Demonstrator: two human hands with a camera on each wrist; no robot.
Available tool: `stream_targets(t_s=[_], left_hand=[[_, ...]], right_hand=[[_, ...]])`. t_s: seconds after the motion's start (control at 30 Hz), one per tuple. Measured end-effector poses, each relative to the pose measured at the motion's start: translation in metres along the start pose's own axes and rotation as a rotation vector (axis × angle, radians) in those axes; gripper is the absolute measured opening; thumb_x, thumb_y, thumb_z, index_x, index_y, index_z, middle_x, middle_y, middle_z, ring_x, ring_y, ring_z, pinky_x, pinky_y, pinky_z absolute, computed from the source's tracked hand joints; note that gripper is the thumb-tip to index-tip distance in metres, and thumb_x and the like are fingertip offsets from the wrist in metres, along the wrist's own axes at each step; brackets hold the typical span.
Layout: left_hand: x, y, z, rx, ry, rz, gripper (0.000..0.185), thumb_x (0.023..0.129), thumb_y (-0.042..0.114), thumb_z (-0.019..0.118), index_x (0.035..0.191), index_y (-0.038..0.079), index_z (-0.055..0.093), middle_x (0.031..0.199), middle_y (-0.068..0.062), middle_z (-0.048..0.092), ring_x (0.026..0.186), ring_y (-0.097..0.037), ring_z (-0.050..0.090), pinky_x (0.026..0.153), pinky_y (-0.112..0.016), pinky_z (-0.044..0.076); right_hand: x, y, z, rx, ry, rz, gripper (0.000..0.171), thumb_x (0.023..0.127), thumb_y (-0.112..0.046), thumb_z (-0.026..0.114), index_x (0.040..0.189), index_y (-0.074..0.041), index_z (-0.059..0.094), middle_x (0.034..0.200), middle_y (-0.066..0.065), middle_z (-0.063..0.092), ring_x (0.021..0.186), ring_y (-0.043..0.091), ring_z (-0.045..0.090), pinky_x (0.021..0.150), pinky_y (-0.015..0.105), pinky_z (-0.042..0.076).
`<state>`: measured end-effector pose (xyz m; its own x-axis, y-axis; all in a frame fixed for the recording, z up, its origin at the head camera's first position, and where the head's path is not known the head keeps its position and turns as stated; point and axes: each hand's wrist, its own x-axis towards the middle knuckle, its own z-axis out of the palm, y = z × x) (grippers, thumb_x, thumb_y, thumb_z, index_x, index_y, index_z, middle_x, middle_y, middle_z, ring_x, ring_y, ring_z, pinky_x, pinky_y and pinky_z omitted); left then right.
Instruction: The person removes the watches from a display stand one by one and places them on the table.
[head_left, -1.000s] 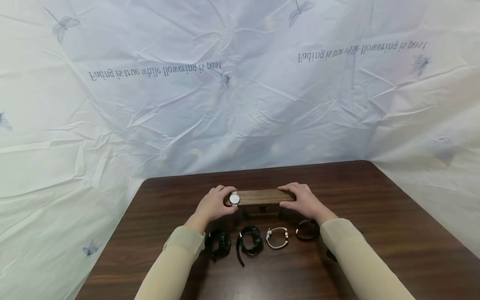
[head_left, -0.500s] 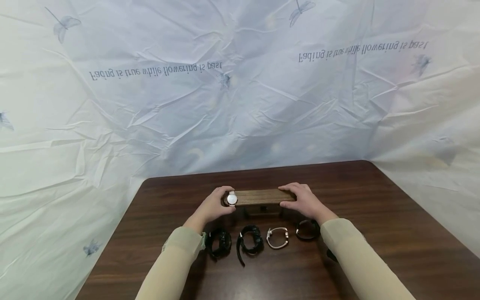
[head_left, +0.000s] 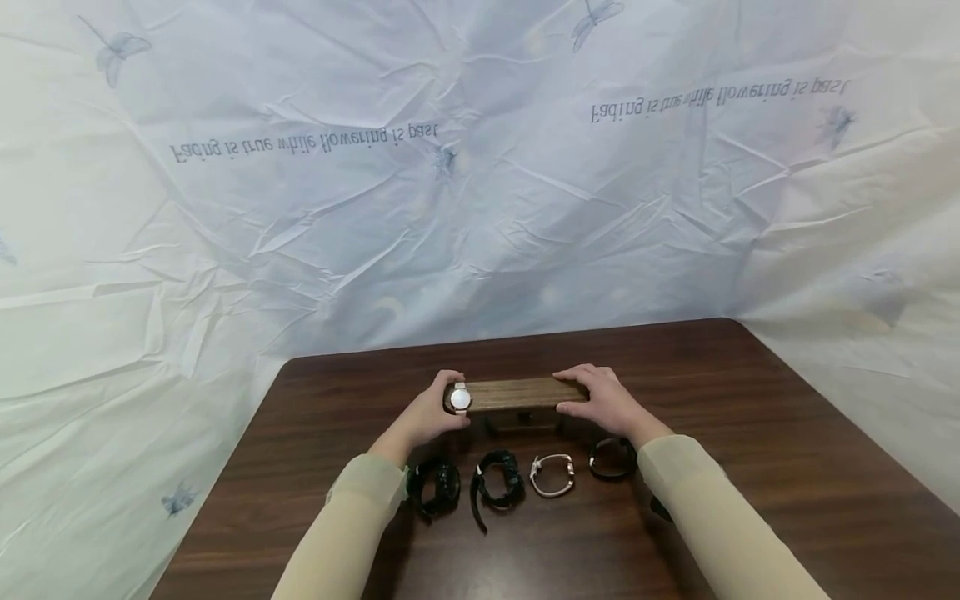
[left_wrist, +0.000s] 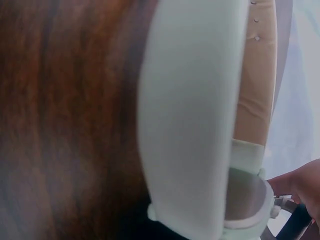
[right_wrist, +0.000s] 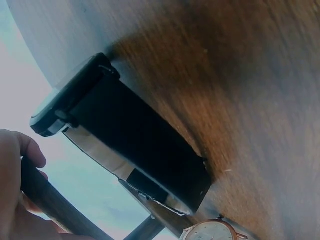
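A wooden bar stand [head_left: 517, 393] stands on the dark table [head_left: 750, 467]. My left hand [head_left: 438, 410] grips a white-faced watch [head_left: 460, 399] that sits round the bar's left end. My right hand [head_left: 581, 398] grips the bar's right end, thumb in front and fingers on top. In the right wrist view its fingers [right_wrist: 17, 150] curl over the dark bar [right_wrist: 50, 200]. The left wrist view is filled by a blurred white band [left_wrist: 190, 120] and a pinkish strap [left_wrist: 255, 75], with one fingertip [left_wrist: 300, 182] at the right edge.
Several watches lie in a row in front of the stand: two black ones [head_left: 435, 486] [head_left: 497, 483], a white and rose-gold one [head_left: 552, 475] and a black one [head_left: 611, 458], the last seen close up [right_wrist: 130, 135]. A creased white sheet [head_left: 480, 208] hangs behind the table.
The left hand and the white-faced watch have shifted slightly left along the bar. The right hand has held its grip on the bar.
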<state>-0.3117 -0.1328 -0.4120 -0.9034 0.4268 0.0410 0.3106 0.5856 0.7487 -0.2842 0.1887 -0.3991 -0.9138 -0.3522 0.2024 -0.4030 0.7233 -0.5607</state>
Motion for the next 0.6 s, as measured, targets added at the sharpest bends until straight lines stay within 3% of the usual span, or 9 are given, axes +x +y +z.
stream_targets(t_s=[0.13,0.4,0.6], left_hand=[[-0.002,-0.001,0.0,-0.012,0.014,0.005,0.066,0.073,0.022,0.07,0.125,0.027,0.03,0.123,-0.001,0.039,0.094,-0.015,0.049,0.074,-0.035,0.041],[-0.009,-0.002,-0.007,-0.051,0.015,-0.003,0.064,0.073,0.024,0.07,0.125,0.028,0.033,0.125,0.001,0.037,0.099,-0.016,0.048,0.075,-0.035,0.042],[-0.013,0.002,-0.013,-0.033,0.034,-0.013,0.061,0.073,0.029,0.069,0.123,0.036,0.036,0.13,0.004,0.034,0.103,-0.018,0.047,0.074,-0.038,0.042]], right_hand=[[0.0,-0.002,0.002,0.002,0.0,0.001,0.056,0.074,-0.052,0.057,0.124,-0.028,0.046,0.125,-0.004,0.041,0.117,0.026,0.027,0.088,0.048,0.03],[0.001,-0.003,0.003,-0.001,-0.012,0.006,0.056,0.075,-0.051,0.058,0.124,-0.028,0.046,0.126,-0.003,0.04,0.117,0.027,0.027,0.088,0.049,0.03],[0.0,-0.002,0.001,-0.002,-0.005,0.013,0.057,0.074,-0.051,0.058,0.124,-0.026,0.047,0.125,-0.002,0.041,0.117,0.028,0.027,0.088,0.05,0.029]])
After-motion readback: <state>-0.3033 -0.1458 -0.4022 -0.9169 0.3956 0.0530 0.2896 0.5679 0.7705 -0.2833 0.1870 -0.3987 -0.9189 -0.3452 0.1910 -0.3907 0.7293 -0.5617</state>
